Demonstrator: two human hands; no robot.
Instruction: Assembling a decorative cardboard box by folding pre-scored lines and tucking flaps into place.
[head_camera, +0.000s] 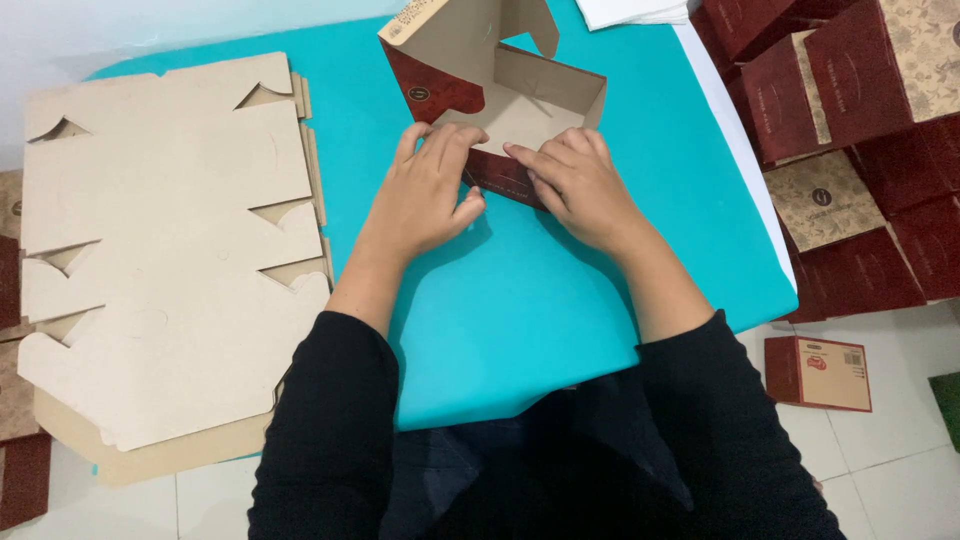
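Observation:
A half-folded cardboard box (520, 105), dark red outside and plain brown inside, sits on the turquoise table (520, 300). Its lid flap (450, 30) stands up at the back. My left hand (428, 190) presses its fingers over the box's near wall, thumb against the red outer face. My right hand (575, 185) lies beside it on the same near wall, fingers pushing down over the edge. Both hands grip the box's front wall (500, 172), which shows between them.
A stack of flat, die-cut brown cardboard blanks (160, 250) covers the table's left side. Several finished dark red boxes (850, 120) are piled on the floor at right. A small red and brown box (818, 372) lies on the white tiles.

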